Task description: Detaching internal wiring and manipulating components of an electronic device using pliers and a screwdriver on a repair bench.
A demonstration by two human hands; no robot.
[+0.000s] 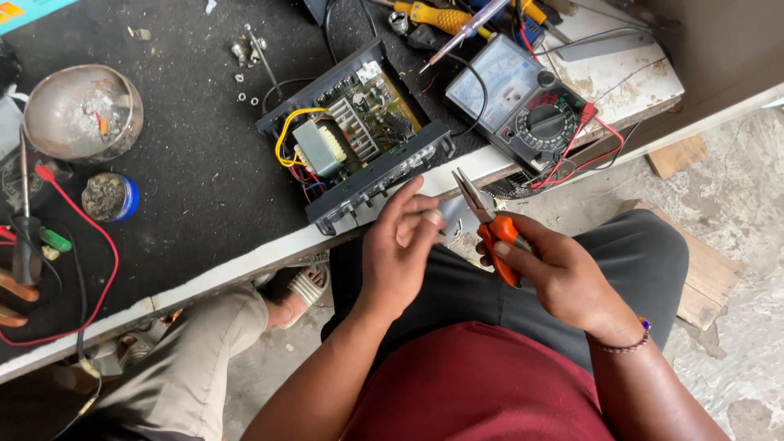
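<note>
My right hand (559,273) grips orange-handled needle-nose pliers (490,224), jaws pointing up-left toward the bench edge. My left hand (400,245) hovers just left of the jaws, fingers curled and pinched together; whether a small part sits between them is too small to tell. Directly above both hands, an open amplifier chassis (359,131) with a circuit board, yellow wires and a transformer lies at the bench's front edge.
An analog multimeter (527,102) with red and black leads lies right of the chassis. Screwdrivers (441,16) sit at the back. A metal bowl (82,110), a small round tin (109,197) and a red wire (98,269) occupy the left. Another person's sandalled foot (304,290) shows below the bench.
</note>
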